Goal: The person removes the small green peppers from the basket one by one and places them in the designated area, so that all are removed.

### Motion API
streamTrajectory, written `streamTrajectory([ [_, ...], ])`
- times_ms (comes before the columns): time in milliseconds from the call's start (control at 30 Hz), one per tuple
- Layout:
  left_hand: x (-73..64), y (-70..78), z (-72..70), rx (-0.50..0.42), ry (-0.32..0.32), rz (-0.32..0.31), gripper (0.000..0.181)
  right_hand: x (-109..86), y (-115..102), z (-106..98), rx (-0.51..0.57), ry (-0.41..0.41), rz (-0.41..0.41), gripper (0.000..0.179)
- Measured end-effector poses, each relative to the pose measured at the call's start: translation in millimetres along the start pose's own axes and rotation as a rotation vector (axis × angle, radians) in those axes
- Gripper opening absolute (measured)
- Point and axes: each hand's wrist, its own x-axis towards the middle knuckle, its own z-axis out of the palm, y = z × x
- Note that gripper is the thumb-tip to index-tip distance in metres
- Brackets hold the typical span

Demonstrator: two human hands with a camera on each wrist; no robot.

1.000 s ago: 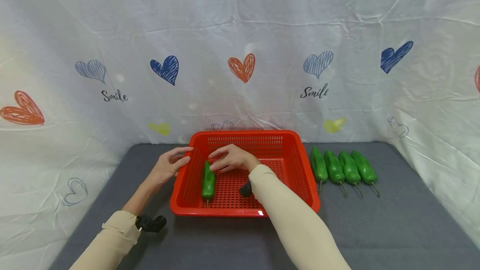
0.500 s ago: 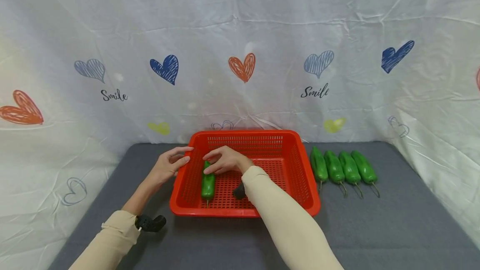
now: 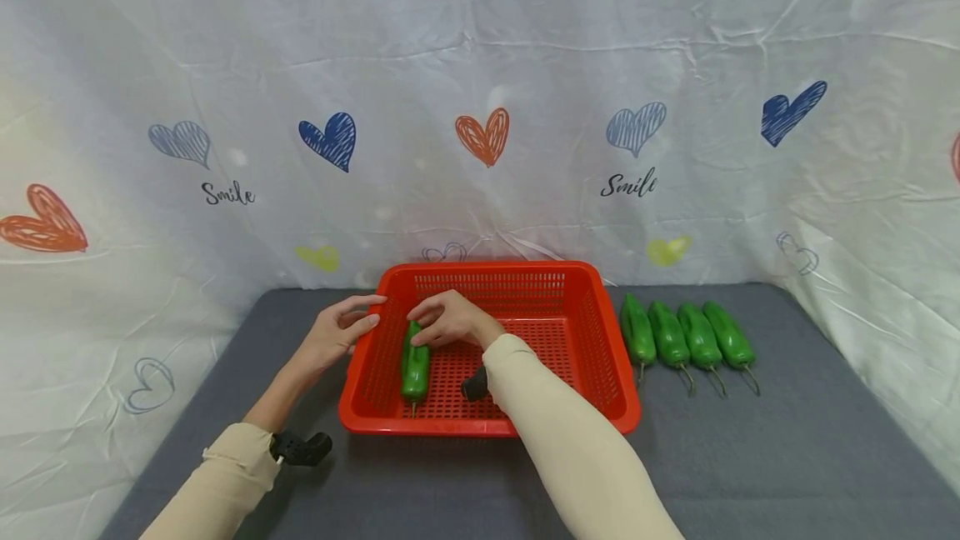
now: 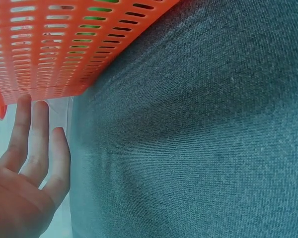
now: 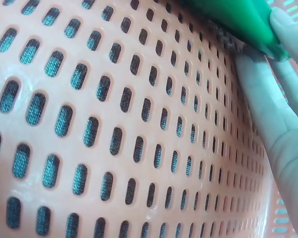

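Note:
A green pepper (image 3: 415, 377) lies lengthwise along the left side of the red plastic basket (image 3: 378, 423), its stem toward the near rim. My right hand (image 3: 454, 319) reaches inside and pinches the pepper's far tip between thumb and fingers. Seen from the right wrist, the tip of the pepper (image 5: 248, 22) sits between the thumb and fingers (image 5: 256, 74), close over the slotted floor. At the basket's left rim, my left hand (image 3: 337, 333) rests its fingertips and thumb. Its fingers (image 4: 38, 144) look loosely straight in the left wrist view, outside the slotted wall.
Several more green peppers (image 3: 699, 336) lie side by side on the grey cloth-covered table (image 3: 795, 457), right of the basket. Behind the table hangs a white curtain (image 3: 555, 15) printed with hearts. Both wrists carry black devices, the left one (image 3: 302, 447) just off the basket.
My right hand has moved left, from beside the pepper onto its far tip, and closed on it. The left hand has stayed at the rim.

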Motion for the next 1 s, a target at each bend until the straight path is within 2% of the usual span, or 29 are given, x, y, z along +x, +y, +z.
streamTrajectory([
  [233,-0.4,-0.1,-0.6,-0.014,-0.006,0.006,0.048,-3.7,-2.2,-1.8,0.060,-0.007,-0.045,0.039],
  [533,-2.1,0.2,0.3,0.009,-0.004,0.011,0.049,-5.5,-3.2,-11.6,0.068,0.020,-0.090,0.035],
  [800,-2.1,1.4,1.6,0.013,-0.002,0.013,0.051,-8.8,-5.8,-21.9,0.105,-0.011,-0.135,0.038],
  [1000,-2.2,1.1,0.8,0.005,0.000,0.009,0.051,-12.5,-8.1,-34.7,0.085,-0.019,-0.144,0.040],
])
